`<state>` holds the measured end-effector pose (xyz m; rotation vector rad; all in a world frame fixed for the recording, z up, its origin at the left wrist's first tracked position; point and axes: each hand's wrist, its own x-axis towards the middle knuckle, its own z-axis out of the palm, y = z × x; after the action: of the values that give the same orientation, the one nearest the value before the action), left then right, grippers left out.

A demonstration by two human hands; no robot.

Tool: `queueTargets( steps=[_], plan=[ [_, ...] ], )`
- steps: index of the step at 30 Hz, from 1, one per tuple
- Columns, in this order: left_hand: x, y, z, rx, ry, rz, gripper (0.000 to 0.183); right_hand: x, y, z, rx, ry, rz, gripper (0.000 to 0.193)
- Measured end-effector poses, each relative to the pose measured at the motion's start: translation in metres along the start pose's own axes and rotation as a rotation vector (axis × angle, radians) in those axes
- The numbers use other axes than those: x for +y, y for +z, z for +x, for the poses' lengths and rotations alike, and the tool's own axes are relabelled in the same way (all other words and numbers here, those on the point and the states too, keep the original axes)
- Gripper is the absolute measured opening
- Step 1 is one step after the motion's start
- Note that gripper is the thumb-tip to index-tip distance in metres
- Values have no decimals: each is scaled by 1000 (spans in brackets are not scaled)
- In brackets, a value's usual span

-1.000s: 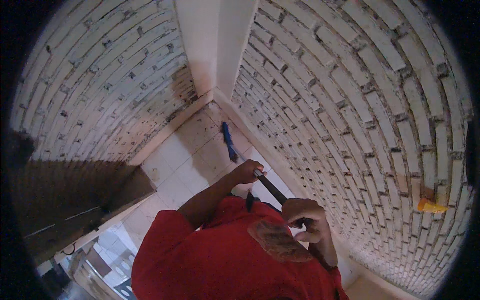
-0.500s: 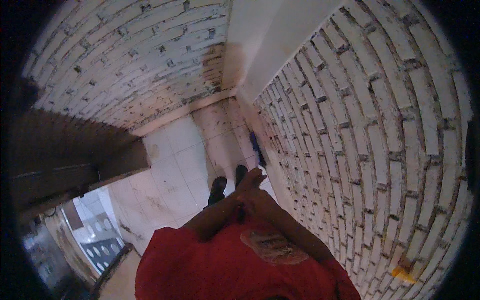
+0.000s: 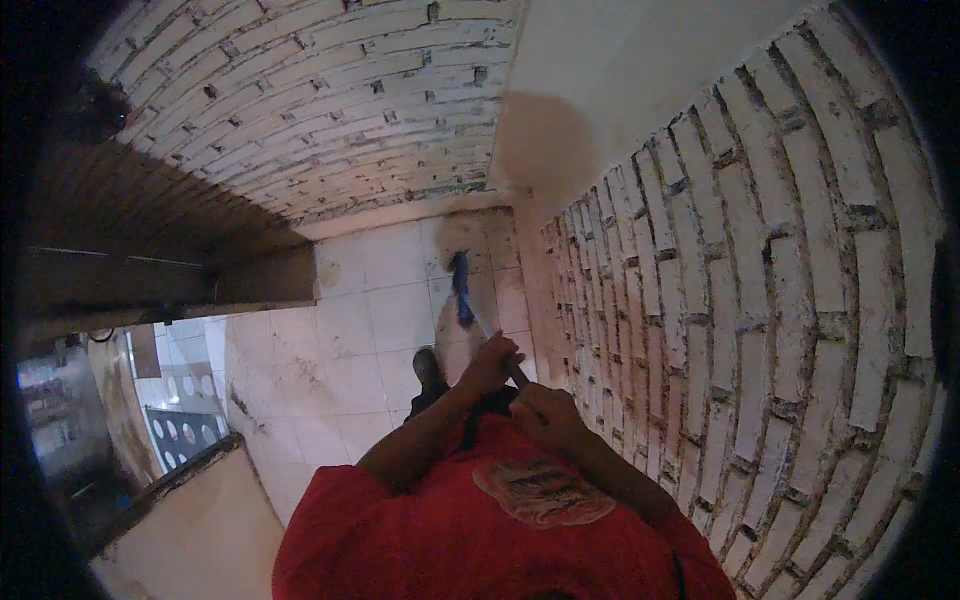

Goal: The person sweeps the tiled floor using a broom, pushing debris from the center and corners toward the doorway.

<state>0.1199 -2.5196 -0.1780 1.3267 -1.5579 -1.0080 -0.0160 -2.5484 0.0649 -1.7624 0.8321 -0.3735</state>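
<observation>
A broom with a narrow blue and dark head [image 3: 461, 290] rests on the light floor tiles, its handle slanting back toward my body. My left hand [image 3: 490, 362] is wrapped round the handle, closer to the head. Lower down and to the right, my right hand [image 3: 548, 415] grips the same handle near its top end. The broom head lies ahead of my dark shoe [image 3: 428, 366], out from the right wall. Smudges mark the tiled floor [image 3: 345, 335].
White brick walls stand on the right [image 3: 800, 330] and ahead [image 3: 340, 120], meeting at a plain corner column [image 3: 590, 100]. Dark wooden furniture [image 3: 262, 276] juts in from the left. Behind it are a low wall [image 3: 195, 525] and a panel with round holes [image 3: 183, 432].
The broom head has moved left, from beside the right wall's base to farther out on the tiles. My hands have spread apart along the handle, and the view has shifted somewhat.
</observation>
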Motion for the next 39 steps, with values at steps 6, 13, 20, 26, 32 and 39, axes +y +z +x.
queueTargets(
  steps=[6, 13, 20, 26, 32, 39],
  plan=[
    [48, 13, 44, 237, -406, -846, 20, 4, 7, 25, -19, 12, -131, 24],
    [-55, 21, 5, 5, -55, -119, 24, 94, 65, 22, -41, -86, -227, 25],
    [4, 0, 20, 186, 25, -12, 25, 6, 16, 33, 73, -108, -212, 18],
    [-64, 14, 27, 69, -91, -461, 24, 56, 65, 57, 68, 69, -163, 20],
    [-55, -20, 0, 70, -65, -40, 19, 52, 82, 38, 138, 53, -119, 17],
    [-68, -12, 17, 168, -41, -404, 21, 0, 75, 67, 36, -127, -289, 20]
  ],
)
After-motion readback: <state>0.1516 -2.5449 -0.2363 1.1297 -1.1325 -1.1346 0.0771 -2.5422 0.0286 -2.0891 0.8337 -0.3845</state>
